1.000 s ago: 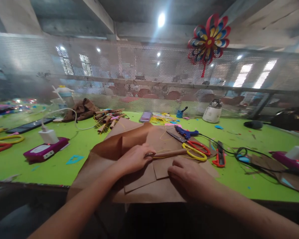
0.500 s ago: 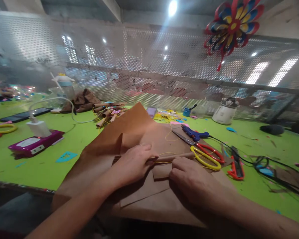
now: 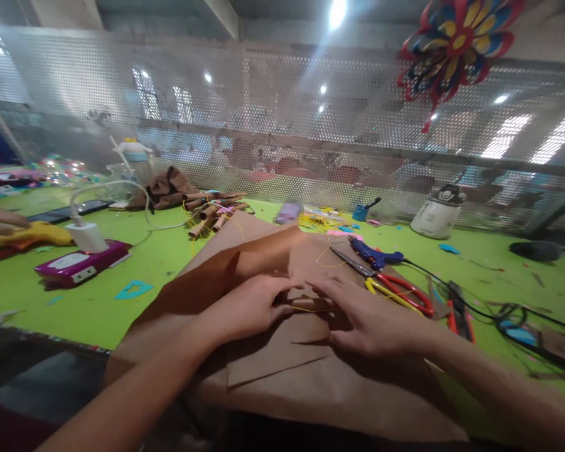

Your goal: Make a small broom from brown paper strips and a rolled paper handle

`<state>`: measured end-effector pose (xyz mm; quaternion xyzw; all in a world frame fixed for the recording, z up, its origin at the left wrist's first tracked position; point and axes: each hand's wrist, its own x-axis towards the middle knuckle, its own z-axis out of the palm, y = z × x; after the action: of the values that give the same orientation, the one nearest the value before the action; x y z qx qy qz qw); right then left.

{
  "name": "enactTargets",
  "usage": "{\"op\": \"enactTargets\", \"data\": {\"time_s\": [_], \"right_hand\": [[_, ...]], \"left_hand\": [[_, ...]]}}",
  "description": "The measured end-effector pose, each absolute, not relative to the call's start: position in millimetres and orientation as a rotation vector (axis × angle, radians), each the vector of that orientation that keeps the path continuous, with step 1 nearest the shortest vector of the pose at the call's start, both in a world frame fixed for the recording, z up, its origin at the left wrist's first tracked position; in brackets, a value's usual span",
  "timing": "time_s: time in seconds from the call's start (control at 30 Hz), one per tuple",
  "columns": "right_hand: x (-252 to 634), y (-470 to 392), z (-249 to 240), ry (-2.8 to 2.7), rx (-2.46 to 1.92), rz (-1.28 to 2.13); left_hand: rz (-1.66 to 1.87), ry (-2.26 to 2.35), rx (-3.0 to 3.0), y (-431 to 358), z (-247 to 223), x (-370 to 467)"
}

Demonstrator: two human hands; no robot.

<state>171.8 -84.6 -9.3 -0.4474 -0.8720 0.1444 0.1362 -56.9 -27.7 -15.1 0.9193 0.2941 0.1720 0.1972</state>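
Observation:
A thin brown paper roll [image 3: 309, 303] lies crosswise over brown paper sheets [image 3: 282, 370], with a yellow string [image 3: 313, 310] along it. My left hand [image 3: 249, 307] is closed on the roll's left part, thumb below and fingers over it. Above the roll's right part is my right hand [image 3: 365, 314], its fingers stretched out and the thumb apart; they hide that end. Just beyond my right hand are scissors [image 3: 400, 292] with red and yellow handles. A blue glue gun [image 3: 374, 256] lies behind them.
An orange-handled tool [image 3: 460, 314] and black cable [image 3: 480, 307] lie right. A purple power strip [image 3: 82, 263] with a white charger [image 3: 88, 237] stands left. Another person's hand [image 3: 2, 221] is on yellow-handled scissors [image 3: 42, 233]. Tied paper rolls [image 3: 216, 213] are heaped behind.
My right hand has opened from curled fingers to stretched ones and moved toward my left hand. The paper's raised flap has sunk lower. Another person's hand has appeared at the left.

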Motion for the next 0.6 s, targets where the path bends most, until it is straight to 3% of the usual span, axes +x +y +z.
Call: {"op": "enactTargets", "data": {"time_s": [0.6], "right_hand": [[158,-99,-8,-2.444,-1.424,0.236]], "left_hand": [[0.399,0.837,2.728,-31,-15,-56]]}}
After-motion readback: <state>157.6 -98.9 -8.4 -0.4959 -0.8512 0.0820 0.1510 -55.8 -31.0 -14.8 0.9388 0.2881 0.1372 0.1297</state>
